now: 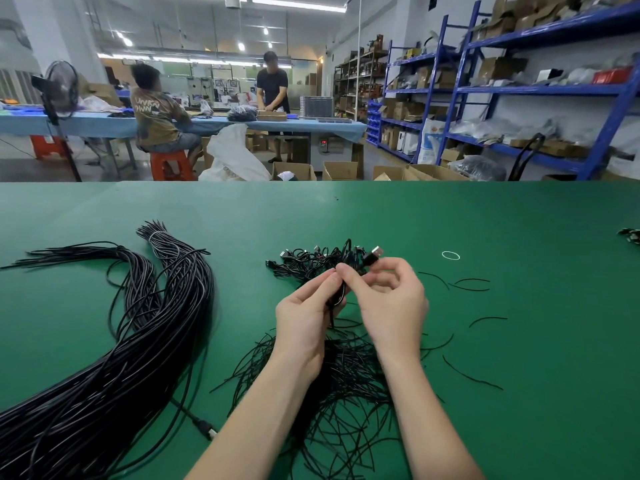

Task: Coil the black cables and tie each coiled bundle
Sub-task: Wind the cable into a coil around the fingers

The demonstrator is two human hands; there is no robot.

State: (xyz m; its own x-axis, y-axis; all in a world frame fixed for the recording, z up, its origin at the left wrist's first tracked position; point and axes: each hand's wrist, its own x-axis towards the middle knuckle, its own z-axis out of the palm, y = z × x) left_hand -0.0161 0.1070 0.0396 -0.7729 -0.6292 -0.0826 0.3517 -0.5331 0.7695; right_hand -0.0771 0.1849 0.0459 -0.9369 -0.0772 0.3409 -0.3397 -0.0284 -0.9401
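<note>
Black cables lie in a long thick bundle across the left of the green desk, running from the near left corner toward the middle. The bundle splits at its far end into 2 fans of loose ends, and a pale band wraps the right-hand fan. Near the front edge, 1 plug lies on the desk just beside the bundle.

At the centre, the left hand and the right hand meet above the desk. The left fingers are curled and pinch a small coiled cable between thumb and fingertips. The right fingers are bent, thumb and forefinger pinching the same coil from the other side. A USB plug sticks up from the coil just above the right hand.

Behind the hands sits a heap of coiled bundles with plugs pointing outward. Under the wrists and forearms spreads a tangle of thin black ties. More single ties lie scattered to the right, well apart from one another. A white rubber band lies flat farther right, and at the far right edge a small dark bundle is partly cut off.
</note>
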